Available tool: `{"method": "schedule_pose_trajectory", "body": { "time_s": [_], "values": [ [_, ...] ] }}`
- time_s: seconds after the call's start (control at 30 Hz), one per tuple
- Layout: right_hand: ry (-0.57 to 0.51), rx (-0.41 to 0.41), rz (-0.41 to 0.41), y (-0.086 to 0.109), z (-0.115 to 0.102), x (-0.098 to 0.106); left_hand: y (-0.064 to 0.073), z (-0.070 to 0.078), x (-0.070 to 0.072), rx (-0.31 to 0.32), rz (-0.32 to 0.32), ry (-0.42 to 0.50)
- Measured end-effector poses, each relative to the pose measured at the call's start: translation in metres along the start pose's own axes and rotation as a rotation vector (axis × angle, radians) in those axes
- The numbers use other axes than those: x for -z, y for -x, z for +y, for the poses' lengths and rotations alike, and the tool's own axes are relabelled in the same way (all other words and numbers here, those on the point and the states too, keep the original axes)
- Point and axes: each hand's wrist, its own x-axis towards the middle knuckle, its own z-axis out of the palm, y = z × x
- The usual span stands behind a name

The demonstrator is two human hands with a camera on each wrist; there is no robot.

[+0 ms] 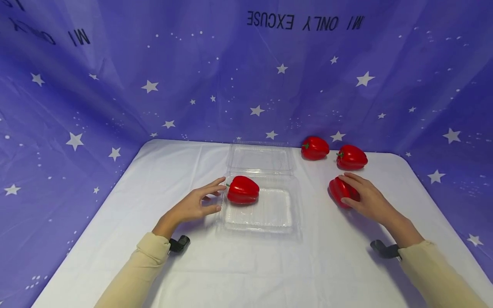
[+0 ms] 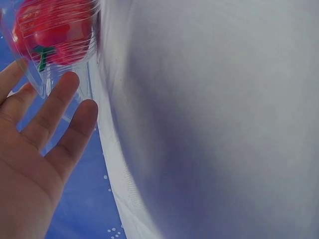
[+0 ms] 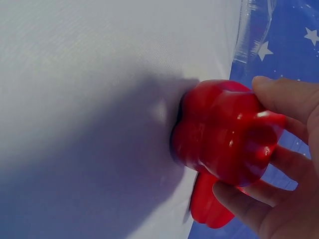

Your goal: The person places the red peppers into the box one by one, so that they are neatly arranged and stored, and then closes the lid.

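A clear plastic clamshell box [image 1: 271, 209] lies with its lid [image 1: 262, 159] folded back. In the box's left part rests a red bell pepper [image 1: 243, 190], its green stem pointing left. My left hand [image 1: 190, 206] is beside the box's left edge, fingers spread and nothing held; in the left wrist view its fingertips are close to the clear wall. My right hand [image 1: 367, 199] grips a second red bell pepper [image 3: 224, 132] right of the box, with thumb and fingers around its sides. That pepper sits low over the white cloth.
Two more red bell peppers, one at the back edge [image 1: 316, 148] and one slightly nearer to the right [image 1: 352, 157], lie beyond my right hand. A white cloth [image 1: 173, 265] covers the table. Purple star-printed curtains [image 1: 215, 77] stand behind and at both sides.
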Motion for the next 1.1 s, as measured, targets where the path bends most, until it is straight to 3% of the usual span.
{"method": "schedule_pose_trajectory", "body": {
  "time_s": [0.87,1.1],
  "values": [
    [0.014,-0.036,-0.007,-0.0024,-0.0009,0.0014,-0.0014,0.0006,0.0016,0.001,0.002,0.003],
    [-0.025,0.013,0.045,0.0001,-0.0027,0.0017,-0.0015,0.0019,0.0025,0.009,0.002,-0.016]
  ]
}}
